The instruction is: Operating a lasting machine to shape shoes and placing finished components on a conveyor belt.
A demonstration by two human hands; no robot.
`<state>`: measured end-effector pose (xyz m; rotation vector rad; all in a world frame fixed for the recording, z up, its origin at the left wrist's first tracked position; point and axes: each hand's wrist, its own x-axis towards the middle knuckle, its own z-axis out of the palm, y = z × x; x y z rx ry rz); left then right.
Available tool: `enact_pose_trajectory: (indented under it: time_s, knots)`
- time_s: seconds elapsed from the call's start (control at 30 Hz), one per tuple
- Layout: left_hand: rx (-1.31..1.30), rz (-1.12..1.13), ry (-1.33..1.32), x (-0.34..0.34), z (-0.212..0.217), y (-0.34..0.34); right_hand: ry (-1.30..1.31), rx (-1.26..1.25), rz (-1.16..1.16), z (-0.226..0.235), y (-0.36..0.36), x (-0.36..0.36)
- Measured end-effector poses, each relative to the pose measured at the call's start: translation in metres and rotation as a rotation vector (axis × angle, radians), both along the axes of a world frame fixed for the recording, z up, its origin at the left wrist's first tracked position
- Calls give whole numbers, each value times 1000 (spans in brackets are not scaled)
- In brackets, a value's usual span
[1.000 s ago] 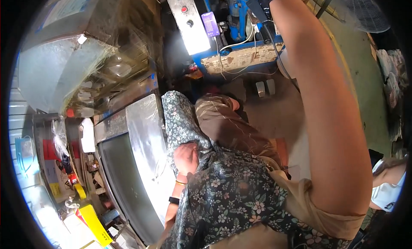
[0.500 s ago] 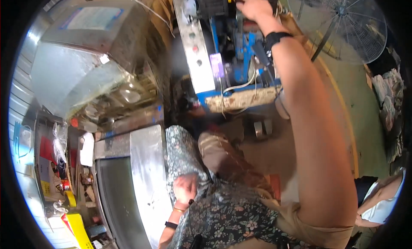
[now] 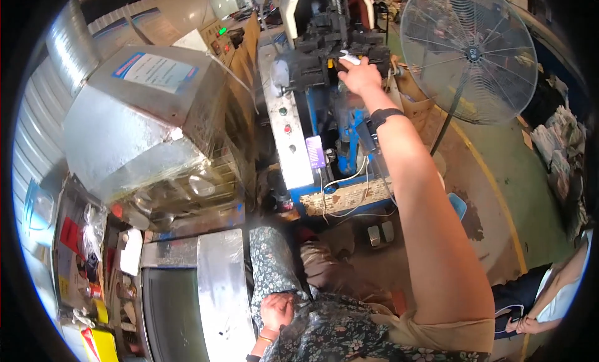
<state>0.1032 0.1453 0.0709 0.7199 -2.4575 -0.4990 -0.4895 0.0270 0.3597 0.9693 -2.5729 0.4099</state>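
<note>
My right hand (image 3: pixel 360 78) reaches far out to a dark machine head (image 3: pixel 327 50) on a blue-framed machine (image 3: pixel 349 140). Its fingers are closed around a small white piece (image 3: pixel 350 58), whose exact kind I cannot make out. A black band circles that wrist. Down on my lap, my left hand (image 3: pixel 276 311) rests on the dark floral apron (image 3: pixel 331 328), fingers curled in and nothing seen in them. A phone with a purple screen (image 3: pixel 316 152) leans by the machine's white button panel (image 3: pixel 289 128), a cable running from it.
A large wire fan (image 3: pixel 471 53) stands to the right. At left are a grey metal hood (image 3: pixel 137 106) and a dark conveyor belt (image 3: pixel 176 312) beside a shiny metal plate (image 3: pixel 224 281). Foot pedals (image 3: pixel 379 234) sit below the machine. Another person's hands (image 3: pixel 527 325) show at lower right.
The view has tilted up, so more of the machine and fan shows. My right hand stays at the machine head with the white piece at its fingers; my left hand remains on my lap.
</note>
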Motion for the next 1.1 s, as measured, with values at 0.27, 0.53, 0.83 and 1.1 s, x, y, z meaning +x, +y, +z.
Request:
enact_pose_trajectory:
  time_s: [0.27, 0.53, 0.83, 1.1]
  knots:
    - [87, -57, 39, -1, -3, -17, -98, 9, 4, 5, 0, -5]
    - [83, 68, 30, 4, -5, -11, 29, -67, 22, -25, 15, 25]
    - [61, -125, 50, -3, -16, -17, -271, 68, 10, -18, 48, 39]
    - [1026, -234, 189, -46, 27, -27, 68, -517, 291, -90, 106, 94]
